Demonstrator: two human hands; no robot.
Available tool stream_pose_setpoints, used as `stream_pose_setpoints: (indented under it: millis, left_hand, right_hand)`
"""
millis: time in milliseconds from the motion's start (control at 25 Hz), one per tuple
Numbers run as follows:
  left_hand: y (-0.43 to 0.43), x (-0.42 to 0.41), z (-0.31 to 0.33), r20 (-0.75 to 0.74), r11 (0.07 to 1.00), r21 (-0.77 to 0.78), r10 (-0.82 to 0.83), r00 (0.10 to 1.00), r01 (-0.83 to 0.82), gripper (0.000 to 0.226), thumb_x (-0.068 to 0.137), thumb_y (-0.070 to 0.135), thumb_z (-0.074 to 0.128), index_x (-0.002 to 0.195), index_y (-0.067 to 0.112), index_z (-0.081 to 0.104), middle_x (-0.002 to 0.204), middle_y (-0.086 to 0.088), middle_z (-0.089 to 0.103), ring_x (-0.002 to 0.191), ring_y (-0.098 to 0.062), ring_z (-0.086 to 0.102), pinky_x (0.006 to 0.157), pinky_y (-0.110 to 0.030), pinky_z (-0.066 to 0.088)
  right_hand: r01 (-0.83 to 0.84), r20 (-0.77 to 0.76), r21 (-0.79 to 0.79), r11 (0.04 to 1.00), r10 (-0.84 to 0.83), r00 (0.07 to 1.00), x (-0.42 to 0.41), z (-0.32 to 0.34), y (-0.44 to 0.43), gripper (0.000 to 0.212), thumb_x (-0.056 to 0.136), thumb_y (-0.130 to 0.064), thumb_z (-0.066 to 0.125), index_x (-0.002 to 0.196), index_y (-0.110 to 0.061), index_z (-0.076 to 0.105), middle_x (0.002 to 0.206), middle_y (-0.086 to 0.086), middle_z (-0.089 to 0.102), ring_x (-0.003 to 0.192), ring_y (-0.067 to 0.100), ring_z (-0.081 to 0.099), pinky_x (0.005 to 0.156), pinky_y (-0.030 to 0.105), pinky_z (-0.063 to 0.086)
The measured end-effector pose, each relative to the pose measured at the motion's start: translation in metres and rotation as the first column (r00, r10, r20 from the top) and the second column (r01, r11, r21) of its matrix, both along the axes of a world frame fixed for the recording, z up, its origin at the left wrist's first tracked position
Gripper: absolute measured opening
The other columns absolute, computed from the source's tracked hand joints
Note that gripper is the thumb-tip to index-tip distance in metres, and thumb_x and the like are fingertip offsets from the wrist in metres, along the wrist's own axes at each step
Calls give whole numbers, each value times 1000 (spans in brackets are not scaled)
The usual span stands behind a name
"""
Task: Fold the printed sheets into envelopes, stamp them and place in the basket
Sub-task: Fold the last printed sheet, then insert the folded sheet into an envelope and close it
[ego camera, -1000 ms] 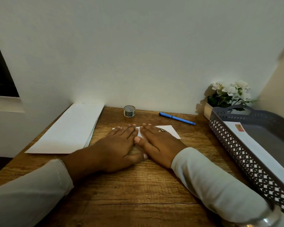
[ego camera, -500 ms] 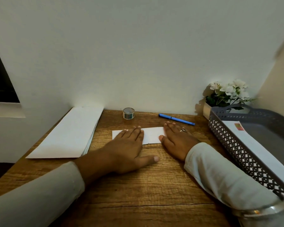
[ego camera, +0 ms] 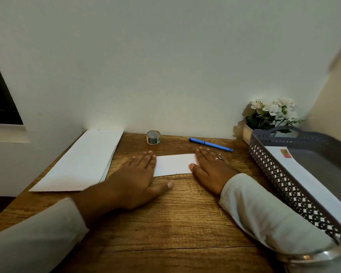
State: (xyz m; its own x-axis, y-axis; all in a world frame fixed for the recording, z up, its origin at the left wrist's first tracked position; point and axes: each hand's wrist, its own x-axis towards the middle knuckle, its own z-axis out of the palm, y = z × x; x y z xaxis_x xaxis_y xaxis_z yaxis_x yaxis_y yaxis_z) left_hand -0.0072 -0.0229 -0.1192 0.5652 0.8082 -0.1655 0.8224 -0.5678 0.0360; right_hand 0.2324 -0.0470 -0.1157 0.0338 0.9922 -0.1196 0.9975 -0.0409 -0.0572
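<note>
Folded sheet is laid flat on the wooden desk, pressed at each end by the left hand and right hand, palms down, fingers straight, nothing grasped.

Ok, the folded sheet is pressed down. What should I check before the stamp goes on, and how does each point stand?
1. Folded sheet lies flat on the table: ok.
2. Left hand and right hand press its two ends, fingers straight, gripping nothing: ok.
3. Small roll stands by the wall behind the sheet, with nothing in the way: ok.
4. Basket has room: one stamped envelope lies inside with bare floor beside it: ok.
5. Sheet's end edges line up: cannot tell, the hands cover them.
</note>
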Motion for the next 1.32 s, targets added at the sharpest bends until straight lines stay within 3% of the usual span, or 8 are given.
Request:
stream_pose_setpoints:
  millis: [160, 400, 560, 680, 800, 960, 1120, 1320]
  left_hand:
    - [-5, -6, 2, -5, 999, -9, 31, 1000, -31, 120, 64, 92, 1, 157, 18, -14, 165, -1, -20, 152, -16, -15, 120, -35, -5]
    - [-6, -6, 3, 3, 1000, -11, 26, 1000, -26, 118, 69, 92, 9, 157, 16, -15, 165, -4, -19, 153, -17, -14, 119, -34, -6]
    - [-5, -6, 5, 9, 1000, -11, 22, 1000, -22, 108, 78, 86, 10, 158, 17, -12, 166, -3, -17, 153, -17, -12, 122, -37, -3]
    - [1, -9, 6, 135, 995, 94, 9, 991, -22, 81, 94, 71, 18, 159, 22, 14, 167, 0, 13, 152, -18, 13, 122, -38, 15]
    - [14, -10, 13, 190, 978, 207, -8, 982, -32, 68, 92, 69, 40, 148, 31, 38, 152, 5, 42, 137, -16, 37, 112, -37, 36]
    - [34, -9, 23, 308, 998, 29, 43, 950, -54, 73, 77, 71, 66, 137, 35, 49, 133, 10, 55, 119, -11, 50, 101, -35, 47]
    - [42, -12, 23, 393, 990, -136, 89, 915, -37, 66, 69, 64, 79, 123, 32, 60, 115, 14, 61, 104, -5, 57, 91, -30, 54]
    - [41, -15, 25, 500, 978, -209, 96, 861, 12, 58, 70, 49, 86, 117, 37, 54, 116, 14, 58, 105, -8, 58, 90, -30, 56]
  right_hand:
    - [-10, 42, 54, 998, 8, 999, -6, -2, -4, 70, 104, -58, 17, 162, -21, 4, 171, 0, 1, 157, 17, -1, 126, 41, 1]
    - [-309, -45, 51, 950, 311, 949, -50, -1, -10, 63, 107, -50, 22, 162, -26, 4, 170, -6, -3, 156, 11, -4, 125, 35, 0]
    - [-136, -25, -9, 991, 136, 990, -23, 2, -2, 69, 104, -59, 19, 162, -27, -1, 170, -6, -7, 156, 13, -7, 125, 40, -1]
    - [-40, 4, -24, 999, 40, 999, -4, 1, 1, 71, 103, -61, 18, 162, -25, -2, 170, -4, -8, 156, 15, -7, 126, 42, -2]
    - [-49, -11, 11, 999, 49, 999, -5, -1, 1, 72, 103, -60, 20, 162, -24, 2, 171, -3, -4, 157, 16, -3, 127, 43, 1]
    - [-69, -94, 128, 989, 82, 992, -3, 0, -4, 72, 101, -62, 32, 161, -25, 19, 169, -2, 14, 156, 18, 12, 127, 45, 12]
    - [-121, -165, 178, 977, 151, 975, -13, 5, -10, 70, 95, -66, 45, 154, -29, 34, 161, -5, 36, 146, 18, 36, 122, 42, 27]
    - [-159, -217, 294, 942, 228, 949, -30, 14, -17, 63, 91, -62, 58, 145, -33, 43, 147, -9, 51, 132, 15, 47, 110, 38, 38]
